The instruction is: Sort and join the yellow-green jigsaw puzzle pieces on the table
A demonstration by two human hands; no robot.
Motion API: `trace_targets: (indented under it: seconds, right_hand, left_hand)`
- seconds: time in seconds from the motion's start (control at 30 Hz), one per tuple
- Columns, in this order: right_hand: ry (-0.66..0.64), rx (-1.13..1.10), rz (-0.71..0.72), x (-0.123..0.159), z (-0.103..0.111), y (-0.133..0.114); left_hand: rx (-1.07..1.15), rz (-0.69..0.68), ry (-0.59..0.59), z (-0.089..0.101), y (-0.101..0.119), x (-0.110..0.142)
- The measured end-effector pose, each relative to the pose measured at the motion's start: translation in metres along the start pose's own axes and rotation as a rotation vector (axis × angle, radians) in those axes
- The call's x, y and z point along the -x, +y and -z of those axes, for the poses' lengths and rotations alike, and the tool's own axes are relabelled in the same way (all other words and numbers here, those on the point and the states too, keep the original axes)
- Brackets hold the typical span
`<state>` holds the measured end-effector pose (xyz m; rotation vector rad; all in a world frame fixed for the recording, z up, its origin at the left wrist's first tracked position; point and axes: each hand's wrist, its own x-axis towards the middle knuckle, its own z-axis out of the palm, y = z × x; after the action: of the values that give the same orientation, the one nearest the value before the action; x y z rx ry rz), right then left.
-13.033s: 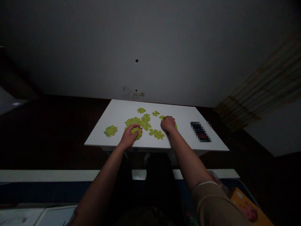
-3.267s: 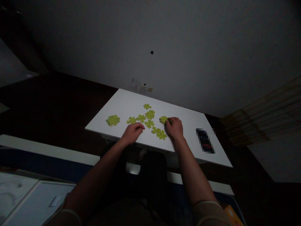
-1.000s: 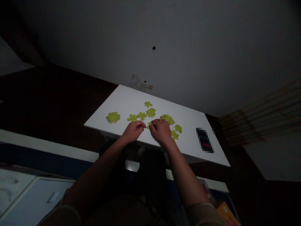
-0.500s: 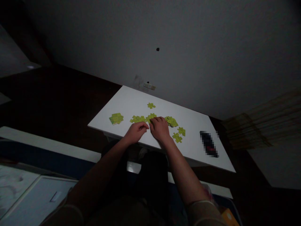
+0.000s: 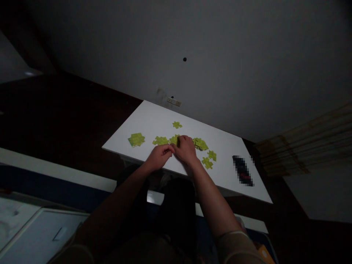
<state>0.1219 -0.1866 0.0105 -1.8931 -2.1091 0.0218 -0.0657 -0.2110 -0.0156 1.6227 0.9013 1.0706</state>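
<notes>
Yellow-green puzzle pieces lie scattered on a small white table [image 5: 154, 117]. My left hand [image 5: 158, 156] rests near the table's front edge with its fingers curled together, next to a joined group of pieces [image 5: 161, 140]. My right hand [image 5: 187, 149] lies just to its right, touching it, fingers bent down over a piece [image 5: 174, 139]. A small stack of pieces [image 5: 136, 139] sits at the left. One single piece [image 5: 177, 124] lies further back. More pieces [image 5: 200, 143] and two loose ones [image 5: 209, 159] lie to the right of my right hand.
A dark blurred-out object [image 5: 242, 170] lies on the right part of the table. The grey wall [image 5: 220, 55] stands right behind the table. The floor around is dark. A white box [image 5: 41, 231] is at the lower left, an orange box corner [image 5: 264, 253] at the lower right.
My right hand has moved left from the pieces at the right and now meets my left hand at the middle group. The loose pieces at the right are uncovered.
</notes>
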Motion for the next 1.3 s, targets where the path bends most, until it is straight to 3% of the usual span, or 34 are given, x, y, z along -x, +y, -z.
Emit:
trace_targets:
  seconds: [0.13, 0.37, 0.57, 0.67, 0.77, 0.93, 1.03, 1.13, 1.23, 1.3]
  right_hand:
    - [-0.037, -0.009, -0.023, -0.004, -0.005, 0.000]
    - [-0.006, -0.246, -0.065, -0.001, -0.004, 0.001]
    - [-0.036, -0.240, 0.166, -0.002, -0.005, -0.002]
    - [0.089, -0.334, 0.192, 0.008, -0.005, -0.002]
    - [0.305, -0.450, 0.099, 0.031, -0.002, 0.011]
    - [0.551, -0.410, -0.080, 0.079, 0.011, 0.069]
    - [0.510, -0.288, -0.191, 0.096, 0.022, 0.113]
    - [0.332, -0.136, -0.229, 0.104, 0.027, 0.147]
    - [0.070, -0.013, -0.239, 0.107, 0.025, 0.163]
    - [-0.021, 0.039, -0.249, 0.108, 0.021, 0.164]
  left_hand:
    - [0.009, 0.014, 0.000, 0.000, 0.000, 0.000]
    - [0.025, 0.005, 0.005, 0.000, -0.001, -0.001]
    - [0.075, -0.047, 0.002, -0.001, 0.002, -0.002]
    - [0.071, -0.032, 0.006, -0.001, 0.000, -0.001]
    - [0.034, 0.002, 0.011, -0.001, -0.003, 0.001]
    - [-0.007, 0.026, 0.010, 0.000, -0.004, 0.001]
    - [-0.017, 0.026, 0.005, 0.001, -0.002, -0.001]
    - [-0.028, 0.019, 0.015, 0.002, 0.000, -0.002]
    - [-0.036, 0.012, 0.028, 0.001, 0.000, -0.002]
    - [-0.044, 0.012, 0.041, 0.000, 0.000, -0.001]
